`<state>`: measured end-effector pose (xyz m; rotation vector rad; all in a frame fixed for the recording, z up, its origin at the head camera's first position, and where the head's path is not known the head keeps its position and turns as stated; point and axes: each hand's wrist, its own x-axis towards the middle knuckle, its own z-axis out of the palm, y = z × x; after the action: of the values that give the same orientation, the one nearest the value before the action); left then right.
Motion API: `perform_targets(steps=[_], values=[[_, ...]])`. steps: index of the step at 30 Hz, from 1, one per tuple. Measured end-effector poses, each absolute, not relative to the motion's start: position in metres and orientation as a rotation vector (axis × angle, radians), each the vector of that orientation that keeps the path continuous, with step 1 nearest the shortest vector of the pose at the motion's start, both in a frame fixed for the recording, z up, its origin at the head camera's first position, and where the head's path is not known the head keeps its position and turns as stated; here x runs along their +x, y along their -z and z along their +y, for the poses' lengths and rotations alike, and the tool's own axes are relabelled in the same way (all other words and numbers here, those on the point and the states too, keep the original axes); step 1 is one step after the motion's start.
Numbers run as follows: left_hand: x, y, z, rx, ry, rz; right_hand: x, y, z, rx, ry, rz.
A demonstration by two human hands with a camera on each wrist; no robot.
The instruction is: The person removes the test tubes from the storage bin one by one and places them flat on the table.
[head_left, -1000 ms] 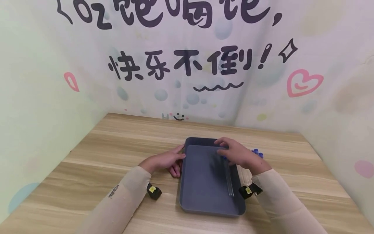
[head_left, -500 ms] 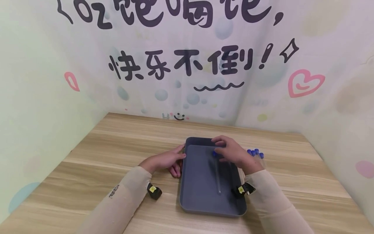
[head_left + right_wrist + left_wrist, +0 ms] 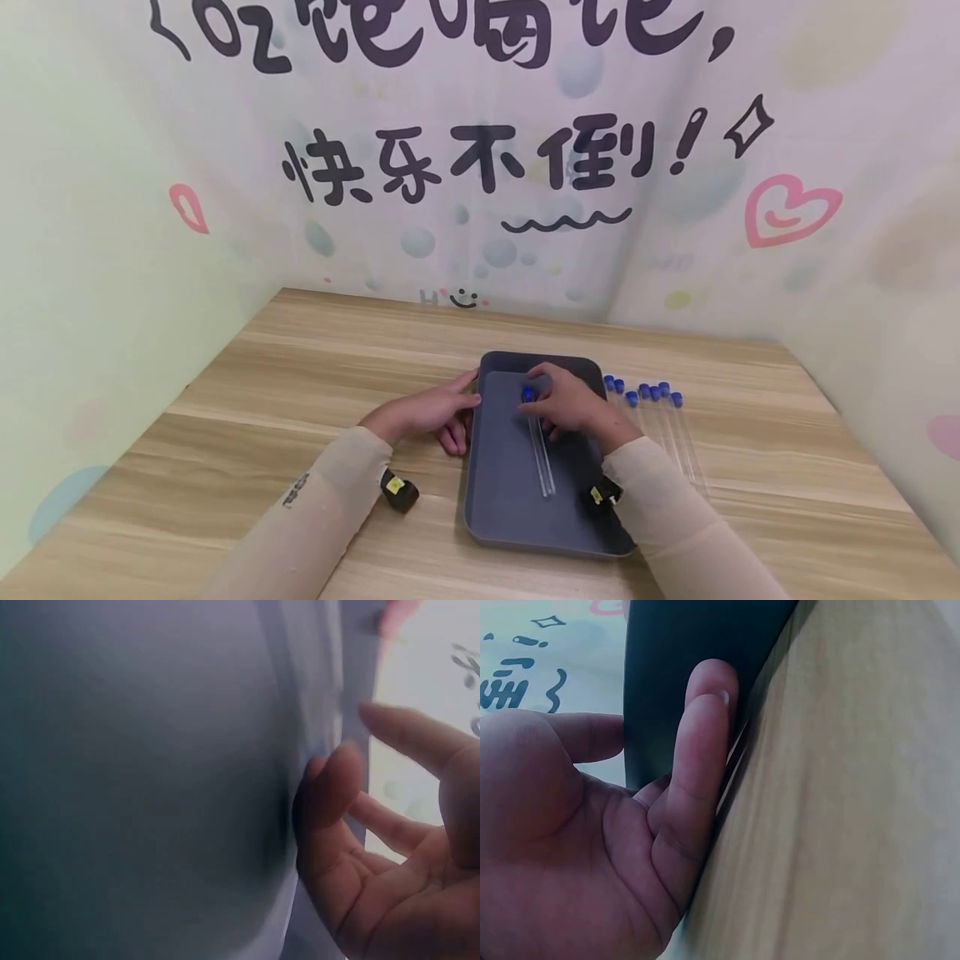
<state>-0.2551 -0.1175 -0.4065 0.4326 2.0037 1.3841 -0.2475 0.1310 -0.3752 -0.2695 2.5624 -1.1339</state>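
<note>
A shallow dark grey tray [image 3: 517, 533] lies on the table. My left hand [image 3: 420, 414] holds its left side, thumb at the rim and fingers along the outer wall [image 3: 660, 645]. Inside the tray, clear glass test tubes [image 3: 542, 462] with blue caps [image 3: 528, 394] lie lengthwise, seemingly a pair side by side. Over them is my right hand [image 3: 573, 406], thumb and forefinger on either side of the caps; I cannot tell whether they pinch. In the right wrist view, the right hand [image 3: 397, 877] has bent fingers right at the blurred tubes [image 3: 315, 682].
Several more blue-capped test tubes [image 3: 678, 442] lie on the wooden table [image 3: 780, 483], just beyond the tray's right wall and partly hidden by my right arm. A printed cloth [image 3: 420, 242] hangs behind the table.
My right hand and the tubes in the tray have moved left, from near the right wall toward the middle. More tubes outside the tray have come into sight. My left hand stays put.
</note>
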Motion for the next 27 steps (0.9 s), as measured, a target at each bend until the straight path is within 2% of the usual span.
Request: perform_targets(steps=[12, 27], values=[[-0.2545, 0.4081, -0.1179, 0.414, -1.383, 2.007, -0.245, 0.3807, 0.1231, -0.269, 1.02, 2.598], [-0.2546, 0.4059, -0.1177, 0.41, -1.377, 2.02, -0.2446, 0.3766, 0.13, -0.277, 1.179, 2.465]])
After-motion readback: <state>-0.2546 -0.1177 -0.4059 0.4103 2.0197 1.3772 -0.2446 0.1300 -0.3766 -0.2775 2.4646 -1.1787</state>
